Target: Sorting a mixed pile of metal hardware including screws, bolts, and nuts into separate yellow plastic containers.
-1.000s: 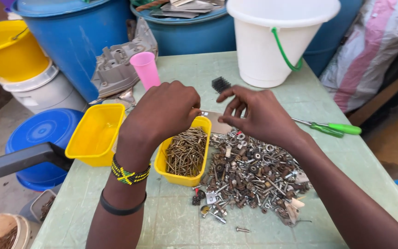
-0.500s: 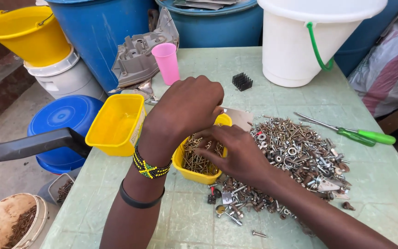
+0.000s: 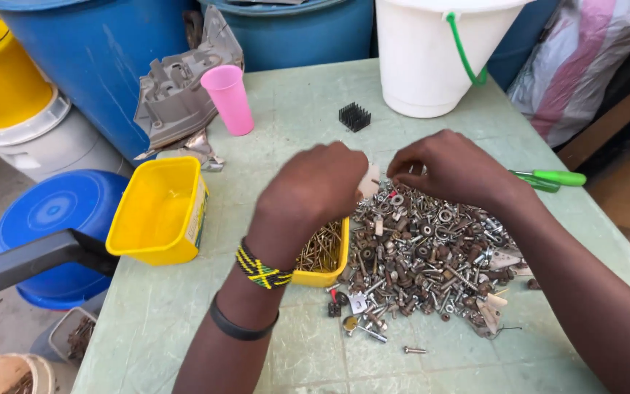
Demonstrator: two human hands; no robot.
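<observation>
Left hand [image 3: 315, 193] curled over yellow tub of brass screws [image 3: 322, 252], contents unclear | right hand [image 3: 453, 169] pinching at fastener pile [image 3: 424, 255] centre-table | risk: wrist nudges tub, screws spill.

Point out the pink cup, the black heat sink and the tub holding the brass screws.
pink cup [image 3: 229, 100], head view, middle of its side wall
black heat sink [image 3: 354, 116], head view, centre of its fins
yellow tub of brass screws [image 3: 321, 277], head view, front rim

Both hands, left [image 3: 313, 191] and right [image 3: 452, 168], over a heap of screws and nuts [image 3: 424, 255] beside a yellow tub [image 3: 327, 276].
</observation>
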